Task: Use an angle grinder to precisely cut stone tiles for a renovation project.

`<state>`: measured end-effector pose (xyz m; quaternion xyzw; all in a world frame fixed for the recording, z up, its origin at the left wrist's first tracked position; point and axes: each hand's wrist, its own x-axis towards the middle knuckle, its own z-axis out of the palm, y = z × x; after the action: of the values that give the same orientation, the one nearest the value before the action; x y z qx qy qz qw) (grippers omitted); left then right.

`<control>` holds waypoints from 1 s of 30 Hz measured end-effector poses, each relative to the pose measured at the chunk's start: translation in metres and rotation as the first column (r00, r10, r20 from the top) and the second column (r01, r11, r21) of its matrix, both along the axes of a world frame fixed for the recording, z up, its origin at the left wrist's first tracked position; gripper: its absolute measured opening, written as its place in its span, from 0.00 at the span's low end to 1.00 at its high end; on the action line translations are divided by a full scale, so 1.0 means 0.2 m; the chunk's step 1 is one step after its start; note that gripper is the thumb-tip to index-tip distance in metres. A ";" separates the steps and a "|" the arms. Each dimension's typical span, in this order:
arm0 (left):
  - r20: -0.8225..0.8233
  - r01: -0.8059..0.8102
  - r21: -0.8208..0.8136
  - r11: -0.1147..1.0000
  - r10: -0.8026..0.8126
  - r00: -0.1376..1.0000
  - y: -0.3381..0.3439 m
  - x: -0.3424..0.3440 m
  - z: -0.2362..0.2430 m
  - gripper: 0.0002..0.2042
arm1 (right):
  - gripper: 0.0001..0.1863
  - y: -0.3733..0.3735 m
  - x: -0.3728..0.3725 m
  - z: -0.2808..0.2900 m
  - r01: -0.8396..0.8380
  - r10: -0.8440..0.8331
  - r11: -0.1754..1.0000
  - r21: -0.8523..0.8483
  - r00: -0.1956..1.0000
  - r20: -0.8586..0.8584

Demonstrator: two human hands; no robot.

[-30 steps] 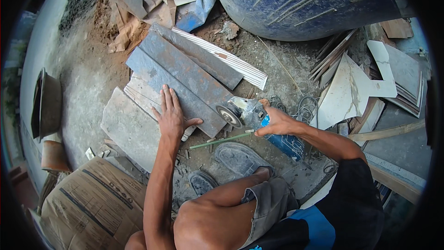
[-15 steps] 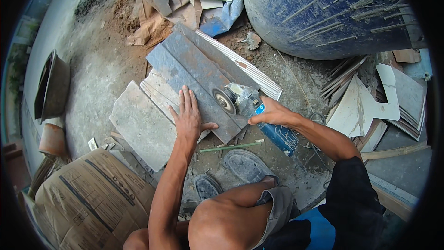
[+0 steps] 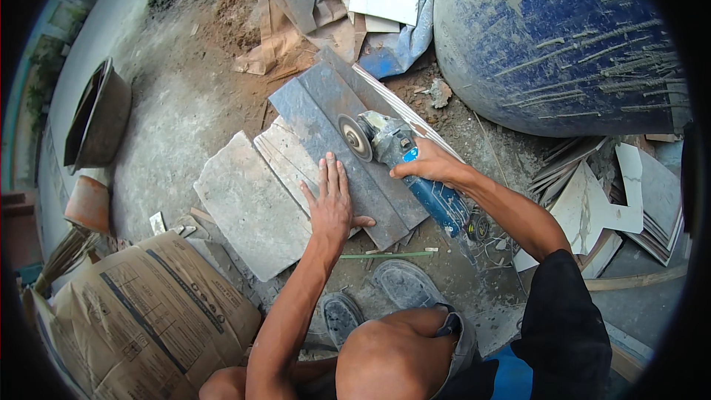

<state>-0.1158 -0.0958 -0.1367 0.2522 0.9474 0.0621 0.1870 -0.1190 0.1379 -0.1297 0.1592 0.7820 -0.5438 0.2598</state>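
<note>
My right hand (image 3: 432, 165) is wrapped round the blue body of an angle grinder (image 3: 437, 204). Its round disc (image 3: 355, 138) stands on edge at a dark grey tile (image 3: 344, 152), along a line running lengthwise down the tile; whether it touches cannot be told. My left hand (image 3: 331, 204) lies flat on the tile's near left edge, fingers spread and thumb out to the right. Under the tile are a rough pale slab (image 3: 255, 204) and other pieces. A white ribbed strip (image 3: 396, 104) sticks out on the far right side.
A large blue drum (image 3: 548, 44) crusted with cement stands at the far right. Broken tiles (image 3: 592, 204) lean in a pile at the right. On the left are a black tub (image 3: 100, 118), a clay-coloured pot (image 3: 89, 201) and a brown paper sack (image 3: 159, 311). My feet (image 3: 404, 284) are close below the tile.
The grinder has moved up along the tile, away from me, with my right hand. My left hand stays on the tile's edge. The whole view has shifted, so things appear further right.
</note>
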 end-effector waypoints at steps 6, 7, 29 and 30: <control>0.001 0.004 -0.001 1.000 -0.004 1.000 0.00 0.00 0.00 0.66 | 0.36 -0.04 -0.22 -0.04 -0.037 0.037 0.999 0.006 0.997 -0.070; 0.015 -0.001 -0.010 1.000 0.002 1.000 -0.01 0.00 0.01 0.65 | 0.30 -0.06 -0.25 -0.03 -0.040 0.041 0.999 0.005 0.996 -0.079; 0.027 0.017 -0.011 1.000 -0.016 0.999 -0.01 0.00 0.02 0.66 | 0.25 -0.22 -0.89 -0.01 0.005 -0.012 0.999 -0.048 0.987 -0.158; 0.037 0.011 -0.013 1.000 -0.011 0.999 0.00 0.00 0.01 0.66 | 0.25 -0.22 -0.91 -0.02 0.013 -0.020 0.999 -0.047 0.986 -0.163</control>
<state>-0.1160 -0.0957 -0.1341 0.2549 0.9428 0.0596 0.2064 -0.3006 0.0939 -0.1346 0.1146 0.7866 -0.5750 0.1937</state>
